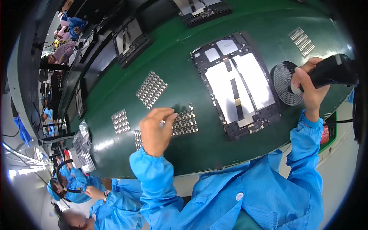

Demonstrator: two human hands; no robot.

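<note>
My left hand [156,130] hovers over a sheet of small metallic pieces in rows [184,123], thumb and fingers pinched together; whatever they hold is too small to name. Part of another such sheet [138,138] shows beside the wrist. On the right, my right hand [315,94] has its fingers bent against a black rounded device [333,72], next to a black disc with a pale dotted surface [283,86]; what the fingertips grip is hidden. Between my hands lies an opened tablet-like device [245,82] with silvery battery panels and dark ribbon cables.
More sheets of small pieces lie at the left [121,122], upper left [151,89] and far right [301,41]. Similar opened devices sit at the back [130,40]. A crumpled silvery bag [84,147] rests at the green table's left end. Co-workers in blue [115,203] sit at lower left.
</note>
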